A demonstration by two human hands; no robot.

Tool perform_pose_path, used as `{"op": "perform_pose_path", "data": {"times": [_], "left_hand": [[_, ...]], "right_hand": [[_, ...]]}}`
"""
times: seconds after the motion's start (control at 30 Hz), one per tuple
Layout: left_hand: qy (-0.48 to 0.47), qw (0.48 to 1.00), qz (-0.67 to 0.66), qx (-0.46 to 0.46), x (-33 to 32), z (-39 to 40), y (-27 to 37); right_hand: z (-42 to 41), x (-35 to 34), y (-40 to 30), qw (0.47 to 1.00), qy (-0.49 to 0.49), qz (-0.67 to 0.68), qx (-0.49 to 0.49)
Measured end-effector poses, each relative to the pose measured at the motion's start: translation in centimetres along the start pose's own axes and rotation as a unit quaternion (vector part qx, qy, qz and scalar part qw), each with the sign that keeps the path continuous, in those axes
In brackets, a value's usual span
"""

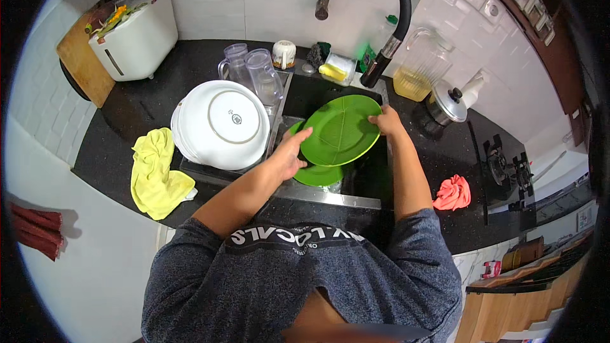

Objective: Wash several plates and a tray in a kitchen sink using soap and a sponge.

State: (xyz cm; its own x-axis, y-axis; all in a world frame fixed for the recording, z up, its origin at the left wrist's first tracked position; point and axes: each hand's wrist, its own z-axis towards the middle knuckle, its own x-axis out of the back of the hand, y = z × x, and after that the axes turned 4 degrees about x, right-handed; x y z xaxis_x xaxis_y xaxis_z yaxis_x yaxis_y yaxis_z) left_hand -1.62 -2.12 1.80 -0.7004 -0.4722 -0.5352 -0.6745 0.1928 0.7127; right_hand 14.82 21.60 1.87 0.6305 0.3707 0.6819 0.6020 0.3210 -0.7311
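Observation:
Between both hands a green leaf-shaped plate (341,129) is held tilted over the dark sink (364,178). My left hand (290,152) grips its left edge, thumb on the upper face. The opposite rim is pinched by my right hand (387,121). Beneath it, another green plate (320,176) lies in the sink, partly covered. Left of the basin, a white bowl (233,119) rests upside down on other white dishes. Two clear mugs (263,76) stand behind it. Above the back of the sink arches a black flexible faucet (402,5); no water is seen leaving its nozzle.
A yellow cloth (157,176) lies left and a coral cloth (452,193) right on the black counter. Behind the sink are a patterned mug (284,54) and a yellow sponge (332,72) in a container. A glass pitcher (421,69) and lidded metal pot (448,101) stand back right, near the stove (505,166).

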Motion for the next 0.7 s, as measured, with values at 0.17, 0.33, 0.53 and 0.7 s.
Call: {"op": "perform_pose_path", "data": {"times": [0.17, 0.33, 0.53, 0.7], "left_hand": [[-0.018, 0.994, -0.108, 0.005, 1.5, 2.0, -1.3], [-0.041, 0.986, -0.162, 0.024, 1.0, 2.1, -1.2], [-0.026, 0.99, -0.129, 0.045, 1.1, 1.9, -1.6], [-0.025, 0.992, -0.115, 0.05, 1.1, 1.8, -1.2]], "right_hand": [[-2.3, 0.4, 0.3, 0.932, -0.107, 0.343, -0.058], [-0.6, -0.1, -0.4, 0.994, -0.077, 0.054, 0.054], [6.1, -4.9, -4.5, 0.858, 0.225, -0.222, 0.406], [12.5, -6.2, -5.3, 0.859, 0.196, -0.259, 0.396]]}}
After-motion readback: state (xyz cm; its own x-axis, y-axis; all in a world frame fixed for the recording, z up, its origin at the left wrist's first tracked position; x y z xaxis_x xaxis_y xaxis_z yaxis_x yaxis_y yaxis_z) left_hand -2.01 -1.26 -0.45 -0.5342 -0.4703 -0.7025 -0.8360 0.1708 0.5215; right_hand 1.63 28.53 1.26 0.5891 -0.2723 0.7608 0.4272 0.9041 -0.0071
